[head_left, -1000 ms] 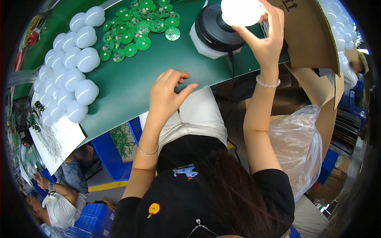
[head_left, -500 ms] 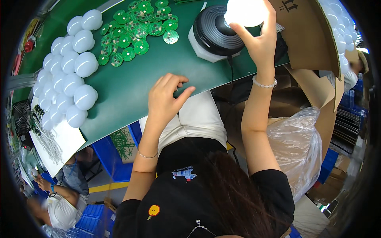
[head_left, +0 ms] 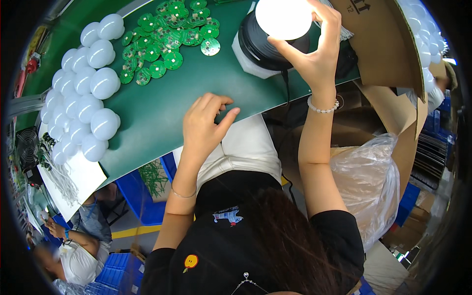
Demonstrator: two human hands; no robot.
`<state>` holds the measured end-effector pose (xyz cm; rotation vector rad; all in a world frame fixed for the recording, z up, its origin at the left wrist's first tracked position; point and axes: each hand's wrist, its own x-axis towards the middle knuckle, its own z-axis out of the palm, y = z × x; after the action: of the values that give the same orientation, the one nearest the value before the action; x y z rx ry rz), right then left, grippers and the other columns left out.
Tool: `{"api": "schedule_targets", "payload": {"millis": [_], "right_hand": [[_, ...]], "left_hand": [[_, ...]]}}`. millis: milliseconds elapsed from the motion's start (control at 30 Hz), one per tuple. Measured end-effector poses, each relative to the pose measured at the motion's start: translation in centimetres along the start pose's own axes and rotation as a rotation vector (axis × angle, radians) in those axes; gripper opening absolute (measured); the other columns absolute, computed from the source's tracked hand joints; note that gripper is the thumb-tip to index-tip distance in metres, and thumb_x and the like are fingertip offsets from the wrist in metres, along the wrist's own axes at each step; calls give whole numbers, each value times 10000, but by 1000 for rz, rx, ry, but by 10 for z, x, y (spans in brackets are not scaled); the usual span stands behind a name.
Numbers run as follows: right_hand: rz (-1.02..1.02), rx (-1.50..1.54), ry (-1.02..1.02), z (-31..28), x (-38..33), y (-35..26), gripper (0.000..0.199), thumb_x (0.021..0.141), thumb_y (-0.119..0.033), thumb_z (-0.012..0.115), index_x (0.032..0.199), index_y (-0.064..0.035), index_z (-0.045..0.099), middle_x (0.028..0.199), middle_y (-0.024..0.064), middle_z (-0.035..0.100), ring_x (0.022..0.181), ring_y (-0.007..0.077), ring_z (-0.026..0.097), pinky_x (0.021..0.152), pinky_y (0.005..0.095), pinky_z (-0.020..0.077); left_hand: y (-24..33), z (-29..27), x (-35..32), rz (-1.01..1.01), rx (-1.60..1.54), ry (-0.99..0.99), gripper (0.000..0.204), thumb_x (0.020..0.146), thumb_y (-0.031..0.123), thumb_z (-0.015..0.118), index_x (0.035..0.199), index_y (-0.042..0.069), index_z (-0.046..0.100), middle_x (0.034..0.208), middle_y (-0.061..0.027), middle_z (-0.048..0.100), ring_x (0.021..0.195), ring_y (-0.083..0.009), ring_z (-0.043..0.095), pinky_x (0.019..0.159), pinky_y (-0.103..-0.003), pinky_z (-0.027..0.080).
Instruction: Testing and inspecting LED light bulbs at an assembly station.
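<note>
A glowing white light bulb (head_left: 284,18) is gripped between the thumb and fingers of my right hand (head_left: 317,51). It sits over a round black device (head_left: 260,46) with a cable, which stands on a white octagonal base (head_left: 255,70). The bulb hides whatever contact there is between it and the device. My left hand (head_left: 204,123) hovers at the table's near edge, fingers loosely curled and thumb apart, holding nothing. Beyond it lies a pile of round green circuit boards (head_left: 169,39) on the green table (head_left: 152,108).
Rows of white bulbs (head_left: 81,88) stand along the table's left side, beside white wires (head_left: 61,179) on a white sheet. An open cardboard box (head_left: 378,44) is at the right, with a clear plastic bag (head_left: 368,182) below. A co-worker (head_left: 81,250) sits at lower left.
My right hand has shifted left and slightly down with the lit bulb, bringing it over the middle of the black device. My left hand has barely moved.
</note>
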<state>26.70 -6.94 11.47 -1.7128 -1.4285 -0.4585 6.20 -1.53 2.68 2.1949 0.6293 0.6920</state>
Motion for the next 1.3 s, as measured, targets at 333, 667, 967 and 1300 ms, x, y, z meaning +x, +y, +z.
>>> {"api": "schedule_targets", "payload": {"millis": [333, 667, 967, 1300], "right_hand": [[-170, -167, -10, -3, 0, 14, 687, 586, -170, 832, 1153, 11, 488, 1127, 186, 557, 1041, 328, 549, 913, 393, 430], [62, 82, -4, -2, 1, 14, 683, 631, -166, 808, 1202, 26, 487, 1171, 175, 537, 1083, 300, 521, 940, 383, 404], [328, 228, -156, -21, 3, 13, 613, 667, -104, 764, 1192, 38, 483, 1146, 171, 534, 1079, 294, 513, 953, 372, 384], [1, -67, -1, -15, 6, 1, 476, 615, -83, 793, 1014, 0, 548, 980, 149, 504, 925, 300, 503, 830, 368, 414]], "left_hand": [[0, -1, -1, -3, -8, -2, 162, 725, 158, 718, 802, 60, 615, 708, -45, 546, 641, -190, 549, 560, -308, 438], [0, 0, -1, 6, -4, 0, 157, 726, 153, 717, 800, 61, 614, 716, -44, 552, 647, -189, 553, 568, -305, 440], [2, 2, 0, 10, 4, 0, 152, 730, 153, 715, 802, 65, 614, 724, -41, 553, 654, -190, 552, 571, -304, 438], [-1, 0, -2, 3, 28, 13, 144, 738, 157, 710, 803, 70, 615, 721, -37, 548, 651, -187, 548, 567, -307, 432]]}}
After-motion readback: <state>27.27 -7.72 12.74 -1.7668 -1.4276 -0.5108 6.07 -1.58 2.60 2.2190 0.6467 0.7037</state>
